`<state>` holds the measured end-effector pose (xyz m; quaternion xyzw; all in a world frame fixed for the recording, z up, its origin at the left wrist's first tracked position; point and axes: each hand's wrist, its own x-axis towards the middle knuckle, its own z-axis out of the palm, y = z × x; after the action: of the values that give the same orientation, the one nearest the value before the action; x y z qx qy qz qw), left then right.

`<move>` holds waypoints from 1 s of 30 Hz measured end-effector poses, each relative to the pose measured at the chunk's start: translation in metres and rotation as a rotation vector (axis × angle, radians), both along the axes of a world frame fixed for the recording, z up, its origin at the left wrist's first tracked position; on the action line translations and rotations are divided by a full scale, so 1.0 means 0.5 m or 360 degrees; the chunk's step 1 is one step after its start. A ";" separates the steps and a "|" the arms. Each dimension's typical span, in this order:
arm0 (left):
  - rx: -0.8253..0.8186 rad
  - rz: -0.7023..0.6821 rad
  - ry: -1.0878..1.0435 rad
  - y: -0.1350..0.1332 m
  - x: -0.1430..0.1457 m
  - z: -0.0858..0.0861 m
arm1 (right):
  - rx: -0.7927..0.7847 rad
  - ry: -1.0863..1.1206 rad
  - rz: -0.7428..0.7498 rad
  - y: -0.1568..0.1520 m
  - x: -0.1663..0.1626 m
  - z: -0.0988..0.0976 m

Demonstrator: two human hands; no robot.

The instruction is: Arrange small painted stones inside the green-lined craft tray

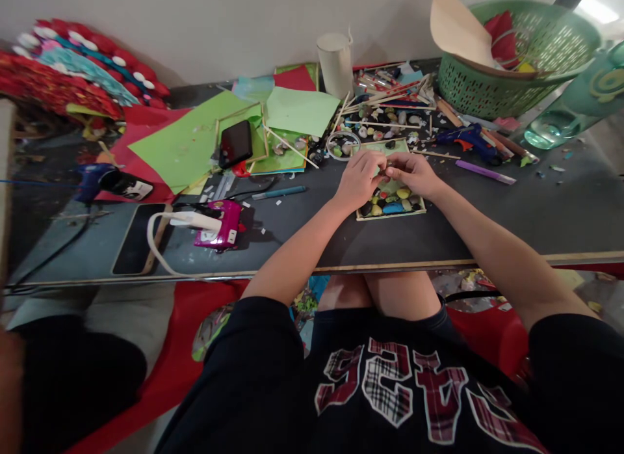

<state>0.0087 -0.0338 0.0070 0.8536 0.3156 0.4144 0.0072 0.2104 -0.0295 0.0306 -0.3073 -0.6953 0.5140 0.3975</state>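
Observation:
My left hand [361, 175] and my right hand [413, 172] meet above a shallow framed panel [390, 216]. Both are closed, fingertips pinched together on what looks like a small dark pebble [389, 166], mostly covered by the fingers. Painted pebbles [403, 193] in yellow, black and red line the near part of the panel, along with a blue one [392, 208]. The panel's pale green backing [400, 146] shows behind my hands; its middle is partly hidden by them.
Loose pebbles and sticks lie beyond the panel, near a clear ring [342, 146]. A blue glue gun [470, 142], purple stick [485, 172], green basket [517, 93] and bottle [570, 106] stand right. Left are coloured papers [188, 138], a magenta power adapter [221, 225], phones and another person's leg.

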 end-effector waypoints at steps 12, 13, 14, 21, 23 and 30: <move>-0.0062 0.0004 -0.0051 0.005 -0.002 -0.007 | 0.0054 -0.0041 0.0008 0.006 0.004 -0.007; -0.0065 0.0014 -0.0039 0.004 -0.002 -0.007 | 0.0060 -0.0052 0.0006 0.005 0.003 -0.006; -0.0073 0.0030 -0.0023 0.004 -0.002 -0.007 | 0.0064 -0.0061 0.0007 0.005 0.003 -0.005; -0.0141 0.0098 0.0016 -0.003 -0.001 -0.002 | 0.0039 -0.0028 -0.0018 0.001 0.000 -0.001; -0.0162 0.0127 0.0013 -0.005 0.000 0.001 | 0.0038 -0.0007 -0.0023 0.001 0.000 0.000; -0.0098 0.0201 -0.0026 -0.005 -0.003 0.005 | 0.0022 -0.0009 -0.0036 -0.002 0.000 0.004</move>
<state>0.0074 -0.0361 0.0095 0.8280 0.3814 0.4109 0.0100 0.2106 -0.0304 0.0328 -0.3139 -0.6964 0.5037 0.4035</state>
